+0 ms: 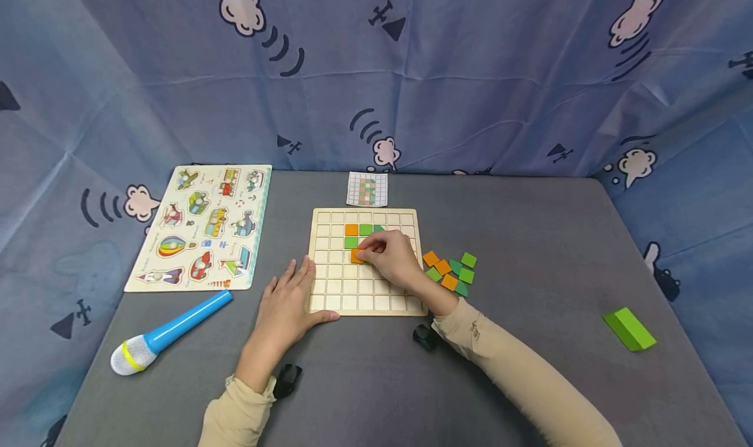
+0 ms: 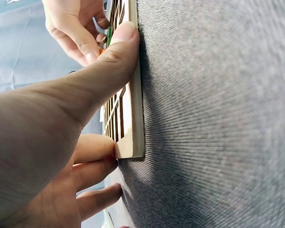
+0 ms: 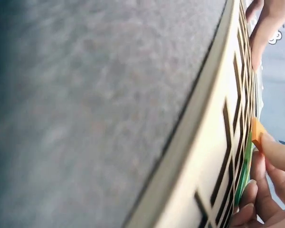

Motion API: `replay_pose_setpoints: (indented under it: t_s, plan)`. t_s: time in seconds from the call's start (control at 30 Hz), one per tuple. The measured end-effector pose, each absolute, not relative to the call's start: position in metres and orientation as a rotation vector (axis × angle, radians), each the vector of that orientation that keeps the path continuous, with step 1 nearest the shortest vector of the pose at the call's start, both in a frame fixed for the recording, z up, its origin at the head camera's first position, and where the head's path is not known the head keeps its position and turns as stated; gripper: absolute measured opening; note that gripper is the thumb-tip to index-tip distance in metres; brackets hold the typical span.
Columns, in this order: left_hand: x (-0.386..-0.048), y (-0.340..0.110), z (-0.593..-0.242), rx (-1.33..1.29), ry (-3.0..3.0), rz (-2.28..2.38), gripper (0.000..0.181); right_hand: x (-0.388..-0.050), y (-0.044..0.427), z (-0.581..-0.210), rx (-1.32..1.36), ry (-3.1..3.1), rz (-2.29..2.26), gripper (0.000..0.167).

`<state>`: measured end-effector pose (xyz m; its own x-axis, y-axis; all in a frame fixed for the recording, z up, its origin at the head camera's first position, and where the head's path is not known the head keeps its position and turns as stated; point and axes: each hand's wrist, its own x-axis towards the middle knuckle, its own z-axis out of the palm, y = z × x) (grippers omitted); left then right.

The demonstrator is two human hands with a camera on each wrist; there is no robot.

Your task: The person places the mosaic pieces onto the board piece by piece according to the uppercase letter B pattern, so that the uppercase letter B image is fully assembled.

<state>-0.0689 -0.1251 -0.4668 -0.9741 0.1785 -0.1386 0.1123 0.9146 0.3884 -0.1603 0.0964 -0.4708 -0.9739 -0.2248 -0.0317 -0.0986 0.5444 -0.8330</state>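
Note:
A wooden grid board [image 1: 333, 293] lies flat in the middle, with orange and green tiles set in its upper cells. My right hand [image 1: 393, 259] pinches an orange square tile [image 1: 356, 256] between thumb and fingers over the board; the right wrist view shows this orange tile [image 3: 257, 133] tilted against the grid. Some green tiles are partly hidden behind that hand. My left hand [image 1: 286, 303] rests at the board's lower left corner, its fingers along the left side and its thumb [image 2: 123, 38] on the near edge.
Loose orange and green tiles [image 1: 450, 281] lie right of the board, partly beside the right wrist. A small pattern card [image 1: 367, 189] is behind the board. Left are a picture puzzle board [image 1: 200, 231] and a blue toy microphone [image 1: 188, 317]; a green block [image 1: 629, 329] lies far right.

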Motion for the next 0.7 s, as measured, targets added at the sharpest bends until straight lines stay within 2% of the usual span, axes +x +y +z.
replay_pose_setpoints:
  t_s: [0.7]
  plan:
    - [-0.069, -0.125, -0.466, 0.227, 2.914, 0.563, 0.110, -0.161, 0.077, -0.471, -0.303, 2.810, -1.225, 0.007]
